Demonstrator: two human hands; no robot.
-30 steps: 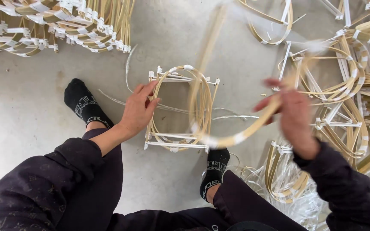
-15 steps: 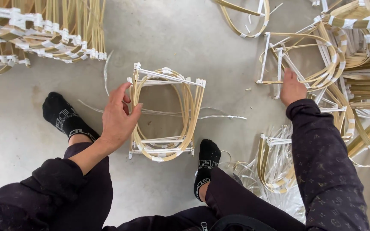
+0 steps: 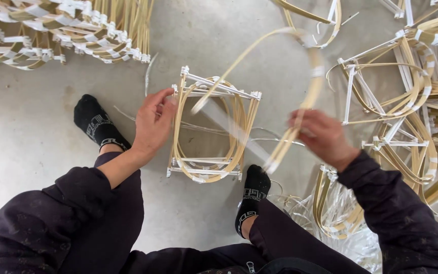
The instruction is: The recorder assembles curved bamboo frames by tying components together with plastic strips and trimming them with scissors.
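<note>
A small frame (image 3: 214, 170) of bent bamboo strips and white crossbars sits on the concrete floor between my two black-socked feet. My left hand (image 3: 153, 124) grips its left side near the top corner. My right hand (image 3: 323, 137) holds a long curved bamboo strip (image 3: 310, 86), blurred by motion, arching up and over towards the frame's top. The strip's lower end hangs near my right foot (image 3: 252, 195).
Stacks of bamboo and white-strip frames (image 3: 67, 30) lie at the top left. More loose frames and hoops (image 3: 406, 86) crowd the right side. A bundle of white strips (image 3: 330, 213) lies by my right leg. Bare concrete floor (image 3: 31, 127) shows at the left.
My right hand came back from the pile on the right carrying a curved bamboo strip, now swung over the frame. My left hand stayed on the frame's left side.
</note>
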